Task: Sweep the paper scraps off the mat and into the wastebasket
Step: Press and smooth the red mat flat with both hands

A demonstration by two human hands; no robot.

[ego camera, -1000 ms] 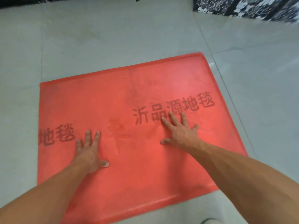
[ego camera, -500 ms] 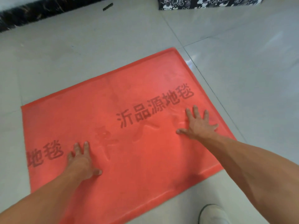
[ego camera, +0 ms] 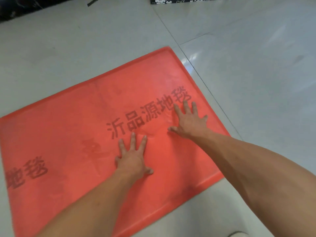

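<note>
A red mat [ego camera: 71,127] with dark printed characters lies flat on the grey tiled floor. My left hand [ego camera: 132,159] presses palm-down on the mat's middle, fingers spread, holding nothing. My right hand [ego camera: 189,121] lies flat on the mat's right part, fingers spread over the end of the printed characters, also holding nothing. I see no paper scraps on the mat. No wastebasket is in view.
Grey floor tiles [ego camera: 256,65] surround the mat. A black-and-white patterned object [ego camera: 179,0] stands at the top edge. A dark strip [ego camera: 25,9] runs along the top left, with a small dark piece [ego camera: 93,1] near it. A shoe tip [ego camera: 237,234] shows at the bottom.
My left hand has slid right from the mat's left part to its middle. My right hand has stayed on the right part. The view has shifted, so the mat sits further left.
</note>
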